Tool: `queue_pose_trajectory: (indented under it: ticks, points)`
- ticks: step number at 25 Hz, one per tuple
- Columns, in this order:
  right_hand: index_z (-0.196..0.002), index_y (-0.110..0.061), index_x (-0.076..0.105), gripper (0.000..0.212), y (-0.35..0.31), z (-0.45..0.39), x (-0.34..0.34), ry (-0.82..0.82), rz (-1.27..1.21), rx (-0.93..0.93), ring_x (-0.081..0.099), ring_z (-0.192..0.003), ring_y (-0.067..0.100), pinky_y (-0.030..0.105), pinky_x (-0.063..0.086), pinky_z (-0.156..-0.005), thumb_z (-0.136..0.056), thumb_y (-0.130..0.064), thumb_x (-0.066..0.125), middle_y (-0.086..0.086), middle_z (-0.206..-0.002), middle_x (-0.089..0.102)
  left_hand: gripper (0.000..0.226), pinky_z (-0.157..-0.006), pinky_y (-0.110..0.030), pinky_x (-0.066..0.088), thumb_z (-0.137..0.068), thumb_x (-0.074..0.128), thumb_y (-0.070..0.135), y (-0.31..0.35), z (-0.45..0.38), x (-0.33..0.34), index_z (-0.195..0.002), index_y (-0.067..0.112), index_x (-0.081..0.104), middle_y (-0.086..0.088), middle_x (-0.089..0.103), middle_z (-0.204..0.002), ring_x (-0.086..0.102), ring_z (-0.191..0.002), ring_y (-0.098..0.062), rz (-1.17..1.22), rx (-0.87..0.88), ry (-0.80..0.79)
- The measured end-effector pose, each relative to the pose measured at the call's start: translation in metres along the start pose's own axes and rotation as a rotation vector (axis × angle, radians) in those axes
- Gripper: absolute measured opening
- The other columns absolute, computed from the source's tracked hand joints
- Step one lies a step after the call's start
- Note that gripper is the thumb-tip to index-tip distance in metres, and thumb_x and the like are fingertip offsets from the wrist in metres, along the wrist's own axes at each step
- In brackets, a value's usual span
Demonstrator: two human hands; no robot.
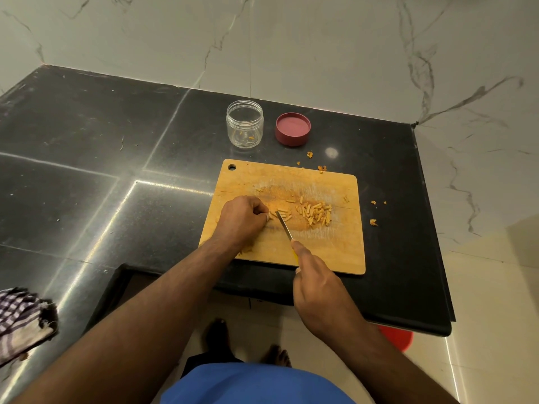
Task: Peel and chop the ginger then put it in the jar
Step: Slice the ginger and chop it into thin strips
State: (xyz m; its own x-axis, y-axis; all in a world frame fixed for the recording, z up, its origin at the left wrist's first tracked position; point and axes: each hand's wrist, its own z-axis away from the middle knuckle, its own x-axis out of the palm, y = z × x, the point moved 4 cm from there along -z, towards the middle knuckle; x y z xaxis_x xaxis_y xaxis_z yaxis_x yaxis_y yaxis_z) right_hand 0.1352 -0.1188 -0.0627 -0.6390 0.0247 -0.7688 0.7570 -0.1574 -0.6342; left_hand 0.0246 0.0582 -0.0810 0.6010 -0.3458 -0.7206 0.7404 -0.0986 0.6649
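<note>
Nearest, at the left edge of the black counter [87, 170]: a checked cloth [20, 319]. Right hand [318, 290] wrapped around a yellow-handled knife [284, 227], index finger along the spine, blade tip down among the ginger strips [281, 214]. Left hand [242, 218] curled, fingertips pinning those strips to the wooden cutting board [329, 246]. Just right of the blade, a pile of chopped ginger [316, 214]. Peel scraps [373, 222] scattered off the board's right and far edges. Beyond, an open clear jar [245, 123], nearly empty, beside its maroon lid [293, 128], lying inside up.
</note>
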Motion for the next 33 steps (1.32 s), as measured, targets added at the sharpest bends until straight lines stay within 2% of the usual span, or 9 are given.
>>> queue_pose_trajectory:
  ticks: [2, 4, 16, 21, 23, 25, 27, 30, 33]
  points:
    - [-0.155, -0.026, 0.023, 0.055, -0.002, -0.005, 0.003, -0.028, -0.018, -0.013, 0.056, -0.093, 0.012, 0.033, 0.051, -0.081, -0.103, -0.017, 0.039, -0.002, -0.122, 0.053, 0.01, -0.063, -0.017, 0.043, -0.092, 0.068, 0.019, 0.0, 0.0, 0.0, -0.1, 0.018, 0.075, 0.005, 0.07, -0.096, 0.061, -0.085, -0.009, 0.002, -0.008, 0.009]
    - [-0.155, -0.026, 0.021, 0.055, -0.003, -0.012, 0.004, -0.058, -0.021, -0.012, 0.054, -0.099, 0.013, 0.034, 0.049, -0.086, -0.103, -0.018, 0.038, -0.001, -0.128, 0.052, 0.008, -0.061, -0.018, 0.042, -0.092, 0.068, 0.019, 0.0, 0.0, 0.0, -0.096, 0.018, 0.074, 0.004, 0.07, -0.093, 0.06, -0.082, -0.009, 0.003, -0.014, 0.013]
    - [-0.155, -0.029, 0.016, 0.055, -0.002, -0.03, 0.008, -0.152, 0.072, 0.009, 0.054, -0.094, 0.019, 0.042, 0.049, -0.082, -0.103, -0.02, 0.033, 0.003, -0.123, 0.052, 0.007, -0.057, -0.016, 0.041, -0.091, 0.07, 0.019, 0.002, 0.0, -0.002, -0.095, 0.016, 0.075, 0.004, 0.07, -0.09, 0.061, -0.079, -0.01, 0.006, -0.023, 0.018]
    - [-0.154, -0.032, 0.017, 0.054, 0.003, -0.004, 0.01, -0.127, 0.043, 0.027, 0.053, -0.081, 0.012, 0.032, 0.049, -0.07, -0.104, -0.023, 0.035, -0.004, -0.115, 0.052, 0.006, -0.06, -0.018, 0.044, -0.091, 0.069, 0.019, 0.003, 0.001, -0.002, -0.094, 0.018, 0.074, 0.005, 0.069, -0.089, 0.061, -0.081, -0.01, 0.004, -0.033, 0.022]
    - [-0.154, -0.025, 0.024, 0.052, 0.006, 0.002, 0.007, -0.08, 0.073, 0.001, 0.055, -0.08, 0.013, 0.031, 0.05, -0.068, -0.103, -0.02, 0.034, -0.001, -0.118, 0.053, 0.006, -0.059, -0.017, 0.043, -0.091, 0.069, 0.019, 0.002, 0.001, -0.001, -0.094, 0.019, 0.074, 0.006, 0.068, -0.089, 0.06, -0.08, -0.009, 0.003, -0.031, 0.015]
    - [-0.152, -0.018, 0.03, 0.054, 0.01, 0.002, 0.002, 0.014, 0.102, -0.034, 0.059, -0.09, 0.02, 0.033, 0.052, -0.074, -0.098, -0.021, 0.029, 0.007, -0.121, 0.057, 0.006, -0.059, -0.015, 0.041, -0.092, 0.068, 0.02, 0.001, 0.001, -0.001, -0.095, 0.019, 0.073, 0.007, 0.067, -0.089, 0.059, -0.08, -0.008, 0.008, -0.029, 0.002]
    - [-0.153, -0.022, 0.028, 0.054, 0.011, -0.001, -0.003, 0.064, 0.047, -0.042, 0.06, -0.095, 0.02, 0.034, 0.054, -0.08, -0.099, -0.02, 0.031, 0.006, -0.121, 0.057, 0.009, -0.059, -0.014, 0.04, -0.093, 0.066, 0.019, 0.002, 0.002, -0.002, -0.098, 0.019, 0.073, 0.008, 0.067, -0.091, 0.058, -0.081, -0.007, 0.005, -0.023, -0.009]
    - [-0.154, -0.026, 0.025, 0.054, 0.008, -0.004, -0.003, 0.027, -0.047, -0.035, 0.056, -0.097, 0.012, 0.032, 0.051, -0.085, -0.103, -0.017, 0.039, -0.002, -0.125, 0.054, 0.011, -0.057, -0.013, 0.038, -0.093, 0.064, 0.017, 0.001, 0.001, -0.004, -0.099, 0.019, 0.074, 0.008, 0.065, -0.09, 0.056, -0.078, -0.007, -0.001, -0.019, -0.001]
    - [-0.155, -0.025, 0.023, 0.054, 0.005, -0.011, 0.0, 0.001, -0.051, -0.016, 0.053, -0.101, 0.011, 0.031, 0.049, -0.088, -0.103, -0.018, 0.038, -0.002, -0.129, 0.052, 0.011, -0.057, -0.013, 0.038, -0.093, 0.065, 0.015, 0.001, 0.0, -0.007, -0.099, 0.019, 0.073, 0.007, 0.065, -0.091, 0.056, -0.078, -0.007, 0.016, -0.031, 0.0]
